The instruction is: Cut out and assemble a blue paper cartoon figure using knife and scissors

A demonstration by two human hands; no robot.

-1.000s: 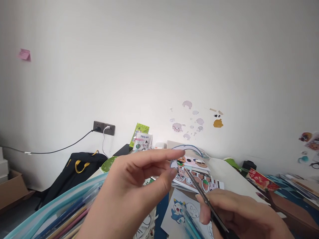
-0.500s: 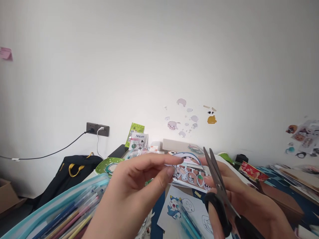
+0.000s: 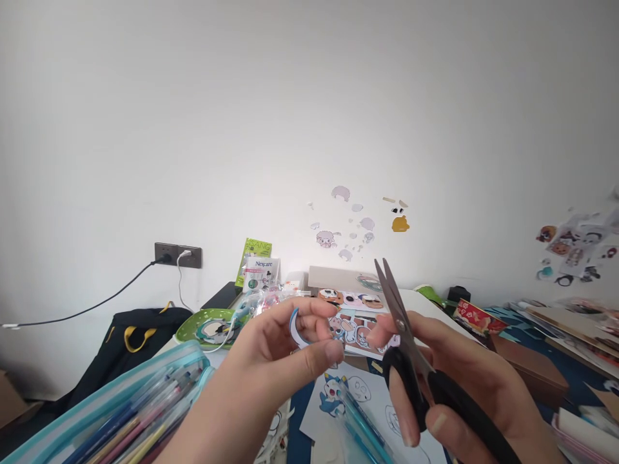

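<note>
Between the thumb and fingers of my left hand (image 3: 275,361) is a curved paper cutout (image 3: 296,330), white with a blue edge. My right hand (image 3: 464,374) has its fingers through the black handles of the scissors (image 3: 400,325); the blades point up and are slightly apart. Behind both hands lie sticker sheets (image 3: 355,332) with cartoon figures. Below them is a white drawing sheet (image 3: 322,422) with a blue character, partly under a clear pouch of blue pens (image 3: 360,425).
At the lower left an open light-blue case (image 3: 191,354) holds many pens. Behind it sit a green plate (image 3: 186,328) and a black bag (image 3: 140,322). A brown box (image 3: 532,370) is on the right. Stickers (image 3: 326,239) dot the wall.
The curved cutout, earlier stretched between both hands, is now in my left hand alone. My right hand and the scissors have shifted a little left. The view has turned slightly right.
</note>
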